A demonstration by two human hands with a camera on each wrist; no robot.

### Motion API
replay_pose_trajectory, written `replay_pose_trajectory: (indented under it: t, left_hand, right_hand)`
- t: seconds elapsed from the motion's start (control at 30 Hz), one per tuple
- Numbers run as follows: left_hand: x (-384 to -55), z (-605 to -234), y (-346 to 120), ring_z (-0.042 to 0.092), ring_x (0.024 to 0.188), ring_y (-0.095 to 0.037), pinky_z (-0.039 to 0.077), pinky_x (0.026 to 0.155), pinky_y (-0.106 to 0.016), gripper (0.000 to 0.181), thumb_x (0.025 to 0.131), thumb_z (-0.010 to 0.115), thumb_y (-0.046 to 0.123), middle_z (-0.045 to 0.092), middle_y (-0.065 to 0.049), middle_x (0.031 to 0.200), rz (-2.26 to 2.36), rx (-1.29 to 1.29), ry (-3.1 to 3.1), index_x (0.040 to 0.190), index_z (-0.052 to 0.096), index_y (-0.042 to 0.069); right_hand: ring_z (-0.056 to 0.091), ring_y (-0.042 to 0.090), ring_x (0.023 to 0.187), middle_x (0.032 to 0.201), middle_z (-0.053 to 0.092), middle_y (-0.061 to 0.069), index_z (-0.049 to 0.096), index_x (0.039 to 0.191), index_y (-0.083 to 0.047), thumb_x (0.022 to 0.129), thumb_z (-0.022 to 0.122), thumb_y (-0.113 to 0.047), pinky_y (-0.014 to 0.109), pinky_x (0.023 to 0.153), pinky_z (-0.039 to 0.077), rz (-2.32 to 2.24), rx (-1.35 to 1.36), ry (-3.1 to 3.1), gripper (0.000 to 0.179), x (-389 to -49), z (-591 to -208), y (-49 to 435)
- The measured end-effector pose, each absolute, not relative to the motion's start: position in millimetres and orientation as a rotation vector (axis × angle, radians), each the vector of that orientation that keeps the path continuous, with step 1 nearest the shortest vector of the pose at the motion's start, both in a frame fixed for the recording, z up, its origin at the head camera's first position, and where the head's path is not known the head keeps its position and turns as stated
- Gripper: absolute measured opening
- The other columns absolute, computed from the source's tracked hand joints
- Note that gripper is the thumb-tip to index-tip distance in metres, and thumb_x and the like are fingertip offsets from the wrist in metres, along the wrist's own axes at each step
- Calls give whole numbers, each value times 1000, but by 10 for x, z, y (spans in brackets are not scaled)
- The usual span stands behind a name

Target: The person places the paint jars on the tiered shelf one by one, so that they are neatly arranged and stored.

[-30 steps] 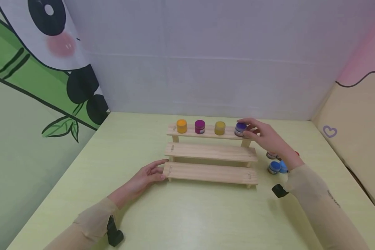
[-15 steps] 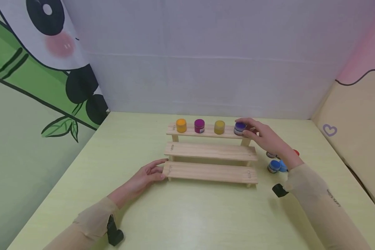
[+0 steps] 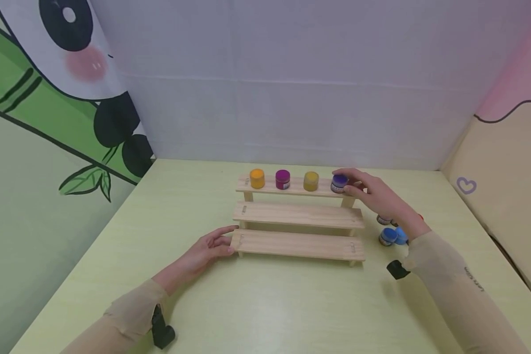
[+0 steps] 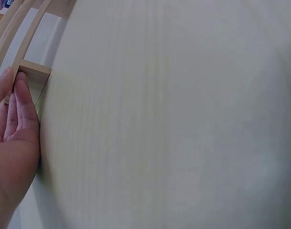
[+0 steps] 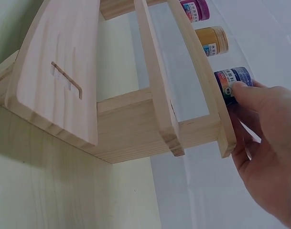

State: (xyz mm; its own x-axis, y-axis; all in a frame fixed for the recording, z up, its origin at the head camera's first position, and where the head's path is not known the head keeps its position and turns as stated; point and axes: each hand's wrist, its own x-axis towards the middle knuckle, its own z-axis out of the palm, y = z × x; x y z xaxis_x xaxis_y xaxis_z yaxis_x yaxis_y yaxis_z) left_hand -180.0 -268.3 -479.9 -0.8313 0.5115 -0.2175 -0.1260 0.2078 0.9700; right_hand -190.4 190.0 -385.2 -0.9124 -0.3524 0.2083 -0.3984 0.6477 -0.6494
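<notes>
A three-tier wooden display rack (image 3: pixel 298 213) stands on the table. At the right end of its top shelf, my right hand (image 3: pixel 373 192) holds a dark blue paint jar (image 3: pixel 339 184) between thumb and fingers. The jar sits upright on the board, and the right wrist view shows the thumb (image 5: pixel 245 93) over its label. An ochre paint jar (image 3: pixel 311 181), a magenta one (image 3: pixel 282 180) and an orange one (image 3: pixel 257 179) line the same shelf to the left. My left hand (image 3: pixel 199 255) grips the left end of the bottom shelf, its thumb and fingers pinching the board.
Right of the rack, a blue paint jar (image 3: pixel 388 236) and another blue one (image 3: pixel 400 236) stand on the table (image 3: pixel 265 305). Behind them are more jars, partly hidden by the right hand and wrist. A pale wall (image 3: pixel 292 118) rises behind the table.
</notes>
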Motion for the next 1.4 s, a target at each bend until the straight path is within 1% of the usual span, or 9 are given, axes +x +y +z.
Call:
replay_pose_trajectory:
  t: [0.17,0.4,0.57,0.7,0.83,0.97,1.17,1.3,1.4]
  left_hand:
    - [-1803,-4805,-2696,64,107,-6,50,93,-20,70,95,65,16,68,7,114,1680,369,1975,155,29,12]
    - [-1799,-4790,-2685,63,109,-7,49,94,-21,70,96,65,17,67,5,117,1668,377,1962,155,29,14]
    - [-1792,-4776,-2673,63,109,-7,49,94,-20,69,96,64,17,68,5,116,1671,374,1964,155,29,14]
    - [-1784,-4766,-2670,63,108,-7,50,94,-20,69,96,64,18,68,6,116,1677,373,1961,155,29,13]
    - [-1776,-4770,-2679,63,109,-6,50,94,-20,69,96,64,17,68,7,116,1674,371,1961,155,29,13]
    - [-1764,-4762,-2681,63,108,-6,50,94,-20,69,96,64,18,68,7,115,1682,365,1963,155,29,13]
    - [-1751,-4760,-2677,63,108,-6,49,94,-20,69,96,65,19,68,8,114,1683,352,1964,155,30,14]
    - [-1757,-4767,-2667,63,107,-6,50,94,-20,70,95,65,17,68,8,113,1690,357,1958,155,30,14]
    - [-1760,-4769,-2668,64,106,-6,50,93,-20,70,95,66,17,69,8,112,1699,343,1954,155,31,13]
  right_hand:
    - [59,30,115,136,57,8,41,148,-31,104,49,-29,52,98,47,1107,653,-2811,45,-1919,-3846,1910]
    - [58,31,117,136,56,9,40,149,-31,105,48,-28,52,98,47,1122,683,-2812,45,-1914,-3832,1930]
    - [58,28,120,133,59,7,39,150,-32,103,53,-25,53,102,46,1103,672,-2787,50,-1915,-3809,1926]
    - [58,27,121,129,62,9,38,150,-28,100,58,-25,52,105,45,1098,655,-2775,54,-1925,-3789,1923]
    - [58,28,119,129,62,10,43,145,-19,100,59,-25,52,104,47,1112,625,-2783,48,-1926,-3778,1910]
    - [58,27,116,128,62,10,47,142,-16,100,58,-25,51,102,48,1098,624,-2775,44,-1933,-3772,1899]
    - [58,28,119,135,60,11,41,149,-18,100,58,-24,51,103,47,1070,607,-2763,52,-1914,-3803,1920]
    - [60,23,119,138,59,7,41,149,-22,100,59,-25,46,100,49,1036,567,-2727,53,-1861,-3817,1943]
    - [60,23,120,139,59,7,41,149,-22,100,59,-25,46,98,50,990,557,-2701,53,-1805,-3813,1966]
